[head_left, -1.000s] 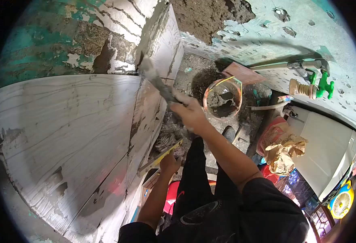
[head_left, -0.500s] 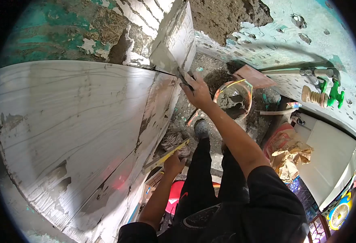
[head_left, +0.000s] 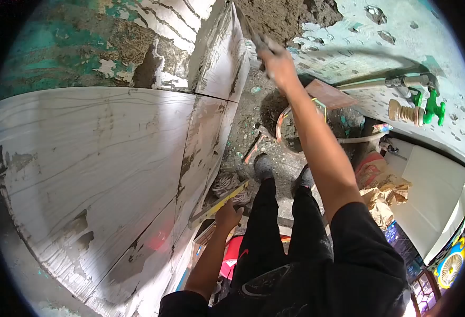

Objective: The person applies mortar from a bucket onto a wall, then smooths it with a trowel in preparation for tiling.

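My right hand [head_left: 278, 64] is closed round the handle of a trowel [head_left: 243, 24], whose blade lies against the far edge of a small upright tile [head_left: 222, 68]. Below it, my left hand [head_left: 228, 216] grips a yellow level [head_left: 219, 203] near the lower part of the tiled wall. Large grey-veined tiles [head_left: 95, 142] cover the wall at the left, with smears of mortar on them. Bare mortar [head_left: 285, 21] shows on the wall beyond the trowel.
On the floor are a bucket [head_left: 281, 127], partly behind my right arm, a hammer [head_left: 254, 145] and a crumpled cloth [head_left: 227, 185]. A reddish tile [head_left: 328, 95] leans by the right wall, below a pipe with a green tap [head_left: 433, 108]. Brown paper [head_left: 383, 203] lies at the right.
My right hand has moved up and away with the trowel, from the lower corner of the small tile to its far edge. My left hand stays on the level.
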Demonstrator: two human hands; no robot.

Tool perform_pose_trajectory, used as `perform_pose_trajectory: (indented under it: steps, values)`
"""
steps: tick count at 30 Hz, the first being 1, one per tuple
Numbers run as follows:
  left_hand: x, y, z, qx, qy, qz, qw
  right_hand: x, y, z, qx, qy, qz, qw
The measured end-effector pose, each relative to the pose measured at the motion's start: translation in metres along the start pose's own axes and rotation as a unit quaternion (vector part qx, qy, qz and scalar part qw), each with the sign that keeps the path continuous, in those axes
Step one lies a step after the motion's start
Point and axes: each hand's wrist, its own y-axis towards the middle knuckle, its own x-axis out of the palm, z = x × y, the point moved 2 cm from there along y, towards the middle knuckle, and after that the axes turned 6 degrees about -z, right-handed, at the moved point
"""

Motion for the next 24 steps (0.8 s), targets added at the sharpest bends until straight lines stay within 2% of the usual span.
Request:
perform_pose_trajectory:
  steps: [1,3,5,7,9,11,13,15,19,20,23,24]
  values:
    - [-0.002,-0.002,0.002,-0.003,0.0,-0.003,1.0,-0.001,0.011,-0.003,-0.056,-0.038,0.02,0.998]
    - [0.004,0.0,-0.002,-0.003,0.009,0.003,1.0,0.0,0.011,-0.004,-0.057,-0.061,0.005,0.997]
    - [0.006,-0.001,-0.001,-0.01,0.015,-0.001,1.0,0.007,-0.026,-0.017,0.056,-0.029,-0.069,0.996]
    - [0.004,-0.004,0.003,-0.025,0.017,-0.016,0.999,0.021,-0.067,-0.019,0.124,0.024,-0.14,0.982]
    - [0.012,0.0,-0.002,-0.001,0.024,0.029,0.999,0.043,-0.105,-0.002,-0.048,-0.012,-0.101,0.994]
    - [0.014,0.001,-0.006,0.014,0.03,0.052,0.998,0.052,-0.133,0.013,-0.108,-0.01,-0.095,0.99]
    - [0.011,0.002,-0.004,0.02,0.033,0.054,0.998,0.05,-0.141,0.011,-0.074,0.047,-0.102,0.991]
    - [0.006,0.001,-0.001,0.011,0.03,0.043,0.999,0.04,-0.145,0.009,0.054,0.154,-0.12,0.979]
    - [0.008,0.002,-0.002,0.036,0.04,0.066,0.996,0.027,-0.109,-0.004,-0.027,0.113,-0.085,0.99]
    - [0.01,0.001,-0.001,0.032,0.039,0.057,0.997,0.029,-0.1,0.001,-0.016,0.084,-0.089,0.992]
    - [-0.002,-0.004,0.013,0.019,0.032,0.041,0.998,0.049,-0.085,0.014,-0.129,0.115,-0.022,0.985]
    - [-0.007,-0.007,0.017,0.015,0.029,0.035,0.999,0.059,-0.085,0.024,-0.089,0.153,-0.038,0.983]
